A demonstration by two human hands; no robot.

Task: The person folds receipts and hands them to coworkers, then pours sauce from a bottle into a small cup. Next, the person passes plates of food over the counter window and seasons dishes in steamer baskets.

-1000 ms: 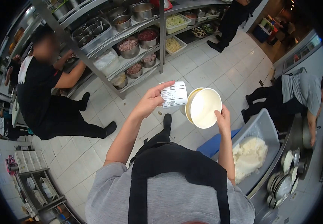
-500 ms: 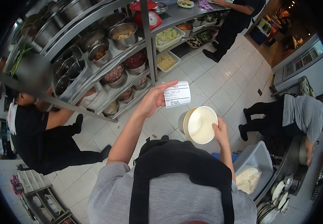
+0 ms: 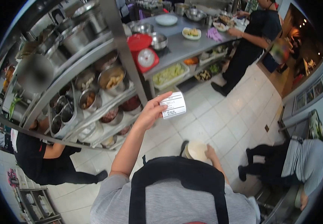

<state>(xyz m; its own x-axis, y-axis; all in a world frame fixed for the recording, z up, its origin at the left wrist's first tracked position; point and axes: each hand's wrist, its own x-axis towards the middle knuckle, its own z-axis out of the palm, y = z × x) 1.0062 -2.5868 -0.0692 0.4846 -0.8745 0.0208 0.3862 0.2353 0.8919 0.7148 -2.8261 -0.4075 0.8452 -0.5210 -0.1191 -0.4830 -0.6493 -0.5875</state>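
Head view: the white paper slip with black print (image 3: 174, 106) is held out ahead of the body, its printed face turned to the camera. Its left part is pinched between the closed fingers of the left hand (image 3: 150, 114). The round white tub (image 3: 198, 149), blurred, is gripped at its right side by the right hand (image 3: 210, 153); the exact spread of those fingers cannot be told.

Since the preceding frames, the tub has been drawn lower and apart from the slip, and more of the grey steel table (image 3: 180, 48) has been brought into view. Separate handling of both items is thereby judged to be eased.

To the left, movement is limited by the grey metal shelf post (image 3: 135, 80). Most room is judged to be available over the white tiled floor (image 3: 225, 119), bounded by the table, a co-worker in black (image 3: 245, 56) and a co-worker in a grey top (image 3: 303, 160).
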